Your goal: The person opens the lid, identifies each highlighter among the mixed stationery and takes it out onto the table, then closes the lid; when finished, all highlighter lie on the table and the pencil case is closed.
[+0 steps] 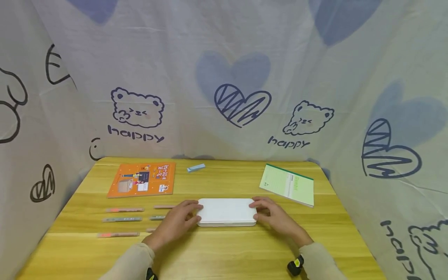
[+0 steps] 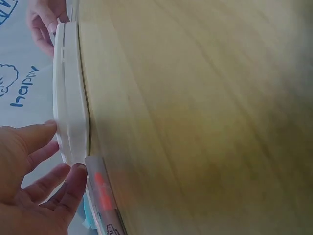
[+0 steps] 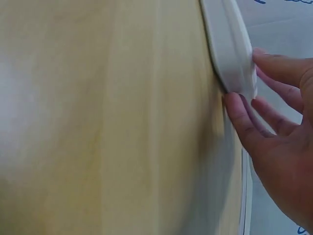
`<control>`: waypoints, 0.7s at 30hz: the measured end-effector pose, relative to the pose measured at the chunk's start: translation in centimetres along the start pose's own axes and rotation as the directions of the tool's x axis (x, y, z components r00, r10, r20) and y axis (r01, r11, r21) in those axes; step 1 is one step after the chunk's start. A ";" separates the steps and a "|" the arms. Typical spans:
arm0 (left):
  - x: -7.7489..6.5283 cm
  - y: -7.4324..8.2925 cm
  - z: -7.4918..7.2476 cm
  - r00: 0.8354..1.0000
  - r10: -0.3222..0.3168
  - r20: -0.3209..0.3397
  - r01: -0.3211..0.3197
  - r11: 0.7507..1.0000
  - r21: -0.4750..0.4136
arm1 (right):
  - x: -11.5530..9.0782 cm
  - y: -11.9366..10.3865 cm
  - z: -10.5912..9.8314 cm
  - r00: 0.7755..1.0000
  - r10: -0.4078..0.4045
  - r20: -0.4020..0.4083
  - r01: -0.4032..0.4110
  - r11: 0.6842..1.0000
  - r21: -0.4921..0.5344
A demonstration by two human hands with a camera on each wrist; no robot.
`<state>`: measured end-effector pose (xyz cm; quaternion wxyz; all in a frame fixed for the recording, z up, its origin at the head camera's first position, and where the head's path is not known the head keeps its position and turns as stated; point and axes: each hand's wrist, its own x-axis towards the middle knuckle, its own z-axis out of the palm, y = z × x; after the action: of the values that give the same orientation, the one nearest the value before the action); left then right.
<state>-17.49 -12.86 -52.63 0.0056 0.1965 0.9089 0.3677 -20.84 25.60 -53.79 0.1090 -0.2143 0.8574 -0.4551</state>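
A flat white pencil case [image 1: 227,210], lid closed, lies on the wooden table between both hands. My left hand [image 1: 175,221] grips its left end, fingertips on the top edge and thumb at the front corner. At the opposite end, my right hand [image 1: 274,217] holds the case the same way. In the left wrist view, thumb and fingers meet the end of the case [image 2: 73,103], close beside a pen with a red part [image 2: 103,196]. The right wrist view has fingertips against the rounded end of the case [image 3: 232,54].
Several slim pens [image 1: 122,219] lie in rows left of the case, some partly behind the left hand. An orange book [image 1: 141,179] sits at the back left, a small light-blue item [image 1: 196,167] at the back middle, a green notebook [image 1: 288,184] at the right. A printed curtain [image 1: 182,77] surrounds the table.
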 end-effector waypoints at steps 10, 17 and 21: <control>0.0 -0.2 0.0 0.999 0.032 0.020 -0.033 0.998 0.061 | -0.2 0.5 0.3 0.999 -0.049 0.014 0.049 0.999 -0.022; 0.1 0.0 -0.2 0.998 0.067 0.016 -0.068 0.991 0.116 | -0.1 0.1 0.3 0.998 -0.056 0.005 0.056 0.997 -0.054; 0.4 -0.1 -0.7 0.998 0.053 0.015 -0.055 0.992 0.112 | -0.2 0.0 -0.1 0.998 -0.052 -0.027 0.051 0.998 -0.042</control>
<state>-17.98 -13.25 -52.13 -0.0098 0.2232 0.9225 0.3148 -20.69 25.76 -53.72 0.0809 -0.2322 0.8622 -0.4429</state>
